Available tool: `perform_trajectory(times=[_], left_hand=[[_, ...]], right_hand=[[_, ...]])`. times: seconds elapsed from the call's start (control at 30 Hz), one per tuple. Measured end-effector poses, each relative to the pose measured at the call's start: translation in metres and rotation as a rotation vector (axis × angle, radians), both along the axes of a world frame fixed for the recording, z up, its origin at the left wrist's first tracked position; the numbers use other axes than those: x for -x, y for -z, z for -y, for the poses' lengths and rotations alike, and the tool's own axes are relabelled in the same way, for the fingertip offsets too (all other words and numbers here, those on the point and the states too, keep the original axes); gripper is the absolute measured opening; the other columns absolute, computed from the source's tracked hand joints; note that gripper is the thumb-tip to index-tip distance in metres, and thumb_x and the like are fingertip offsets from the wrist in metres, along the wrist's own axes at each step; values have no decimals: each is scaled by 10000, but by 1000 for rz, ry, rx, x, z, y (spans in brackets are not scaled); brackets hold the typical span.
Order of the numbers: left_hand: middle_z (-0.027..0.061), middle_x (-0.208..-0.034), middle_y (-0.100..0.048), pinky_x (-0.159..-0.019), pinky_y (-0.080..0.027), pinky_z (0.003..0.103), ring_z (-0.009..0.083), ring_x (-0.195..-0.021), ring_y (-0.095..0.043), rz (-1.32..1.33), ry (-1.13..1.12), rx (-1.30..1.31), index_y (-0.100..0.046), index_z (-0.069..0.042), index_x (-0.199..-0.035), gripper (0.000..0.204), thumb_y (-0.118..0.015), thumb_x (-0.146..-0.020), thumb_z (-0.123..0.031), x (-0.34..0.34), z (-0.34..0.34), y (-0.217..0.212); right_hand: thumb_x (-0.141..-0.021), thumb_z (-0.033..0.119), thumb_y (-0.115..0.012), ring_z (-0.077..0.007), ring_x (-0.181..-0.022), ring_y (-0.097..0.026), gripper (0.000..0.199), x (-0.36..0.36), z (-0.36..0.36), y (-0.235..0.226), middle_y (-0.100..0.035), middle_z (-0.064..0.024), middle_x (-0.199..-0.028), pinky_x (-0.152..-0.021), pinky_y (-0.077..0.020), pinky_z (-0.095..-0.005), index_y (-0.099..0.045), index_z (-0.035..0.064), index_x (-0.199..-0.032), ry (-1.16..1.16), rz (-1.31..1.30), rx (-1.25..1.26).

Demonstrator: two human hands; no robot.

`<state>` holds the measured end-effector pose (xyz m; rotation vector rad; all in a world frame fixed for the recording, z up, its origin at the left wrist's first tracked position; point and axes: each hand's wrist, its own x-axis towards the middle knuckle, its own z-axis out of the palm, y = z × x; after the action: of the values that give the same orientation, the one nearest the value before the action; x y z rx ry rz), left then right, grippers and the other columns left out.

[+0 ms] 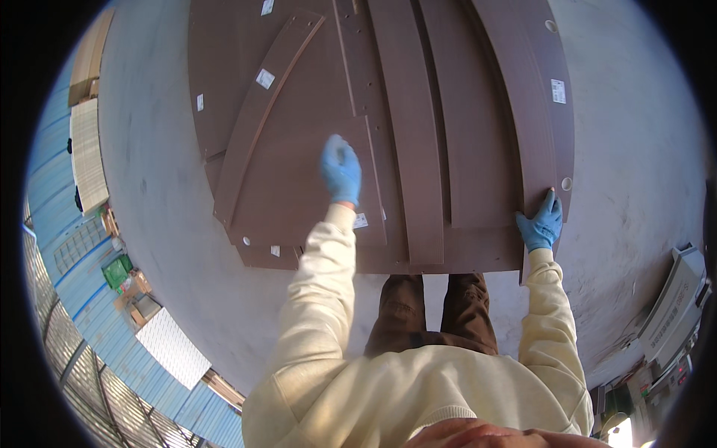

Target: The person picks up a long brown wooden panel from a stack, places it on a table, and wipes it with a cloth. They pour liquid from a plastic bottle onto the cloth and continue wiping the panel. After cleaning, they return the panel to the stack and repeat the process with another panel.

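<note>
A stack of brown board panels lies in front of me, with long brown strips lying on it. My left hand, in a blue glove, hovers or rests over the left panel with its fingers curled; whether anything is in them is hidden, and the fingertips are slightly blurred. On the right, my blue-gloved right hand lies across the near end of a long curved-looking brown strip, thumb and fingers spread. A slanted brown strip with a white label lies left of my left hand, and a straight strip runs between my hands.
The grey floor surrounds the stack. Along the left stand stacked pale boards, a green crate and a white perforated-looking panel by a blue wall. A long grey-white machine or box stands at the right.
</note>
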<state>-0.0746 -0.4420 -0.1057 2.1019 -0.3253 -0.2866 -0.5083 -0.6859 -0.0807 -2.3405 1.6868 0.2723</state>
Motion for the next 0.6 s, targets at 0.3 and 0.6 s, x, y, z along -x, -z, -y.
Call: perform_trajectory(times=[0.3, 0.6], left_hand=[[271, -1415, -627, -1115, -476, 501, 429, -1326, -590, 371, 16, -710, -633, 36, -1358, 530, -708, -912, -241, -131, -95, 2], [282, -1596, -454, -1214, -373, 533, 463, -1493, -408, 312, 82, -677, -535, -6, -1494, 671, -724, -914, -286, -60, -113, 27]], right_hand=[[-695, 346, -880, -487, -1419, -464, 1171, -11, -3, 4, -425, -277, -1579, -1186, -422, -522, -264, 123, -1665, 76, -28, -48], [-689, 339, -865, -440, -1495, -409, 1183, -20, -4, 6, -375, -246, -1639, -1231, -392, -478, -244, 101, -1668, 95, -88, -11]])
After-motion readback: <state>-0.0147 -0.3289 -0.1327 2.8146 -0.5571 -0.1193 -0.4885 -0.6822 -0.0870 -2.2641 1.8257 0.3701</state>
